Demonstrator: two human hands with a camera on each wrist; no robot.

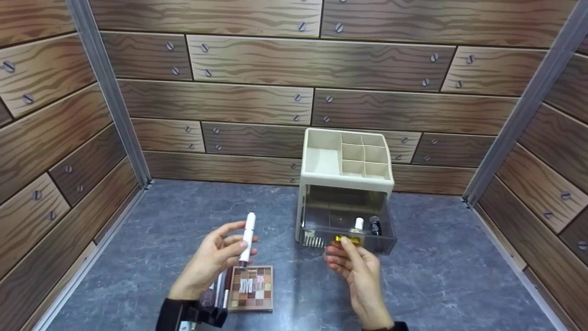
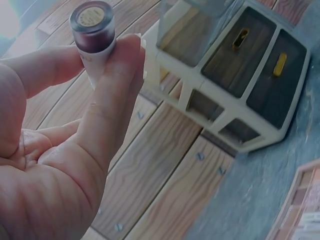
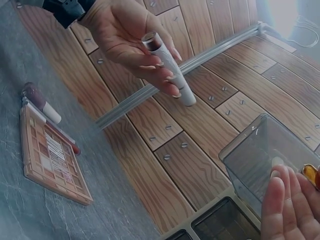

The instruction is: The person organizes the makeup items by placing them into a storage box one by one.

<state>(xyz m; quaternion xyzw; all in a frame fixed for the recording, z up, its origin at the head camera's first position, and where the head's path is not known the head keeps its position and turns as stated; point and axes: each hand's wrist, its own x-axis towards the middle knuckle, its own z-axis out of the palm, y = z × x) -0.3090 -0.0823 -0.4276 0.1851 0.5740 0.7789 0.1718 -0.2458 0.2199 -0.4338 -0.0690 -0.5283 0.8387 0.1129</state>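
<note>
My left hand [image 1: 213, 259] holds a slim white cosmetic tube [image 1: 248, 236] between thumb and fingers, above the table. The tube's dark, glossy end [image 2: 93, 30] faces the left wrist camera. My right hand [image 1: 365, 273] pinches the gold handle [image 1: 353, 240] of a clear smoky drawer [image 1: 388, 243], which is pulled out of a cream cosmetics organizer [image 1: 303, 181]. Inside the drawer are a white-capped bottle [image 1: 359, 224], a small black bottle [image 1: 375, 225] and a row of small silvery pieces [image 1: 314, 241].
Below my left hand lies a makeup palette [image 1: 262, 301] with several colored squares. Slim cosmetic tubes [image 1: 221, 285] lie along its left side, partly hidden by the wrist. Open compartments [image 1: 363, 154] top the organizer, and wood-patterned walls [image 1: 257, 59] enclose the grey table [image 1: 436, 266].
</note>
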